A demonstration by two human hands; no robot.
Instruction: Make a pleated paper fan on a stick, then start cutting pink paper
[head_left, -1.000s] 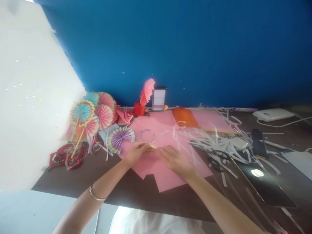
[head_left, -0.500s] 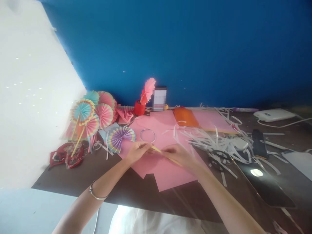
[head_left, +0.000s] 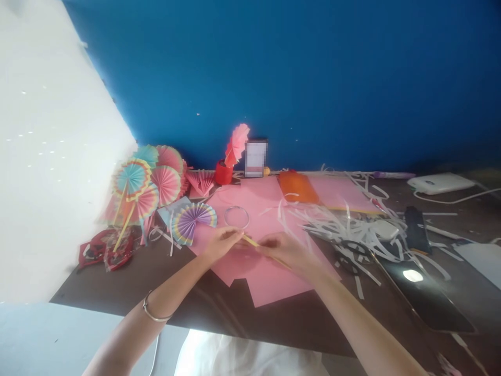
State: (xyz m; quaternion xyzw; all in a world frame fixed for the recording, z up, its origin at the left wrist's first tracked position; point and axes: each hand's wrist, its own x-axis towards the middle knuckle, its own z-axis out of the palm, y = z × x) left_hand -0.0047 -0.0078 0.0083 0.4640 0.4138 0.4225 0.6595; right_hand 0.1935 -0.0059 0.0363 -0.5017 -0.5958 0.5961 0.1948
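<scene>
Grip of left hand (head_left: 222, 245) and right hand (head_left: 287, 253) is closed on one thin, straight yellow strip (head_left: 251, 240), slanting from hand to hand over flat pink paper sheets (head_left: 268, 292), roughly midway between the tabletop's (head_left: 105, 287) front and back edges, right of a pleated purple-and-yellow paper fan (head_left: 193, 219).

Thin yellow strip (head_left: 251, 241), slanting over pink paper (head_left: 266, 287).

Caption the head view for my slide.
Left hand and right hand hold a yellow strip over pink paper.
</scene>
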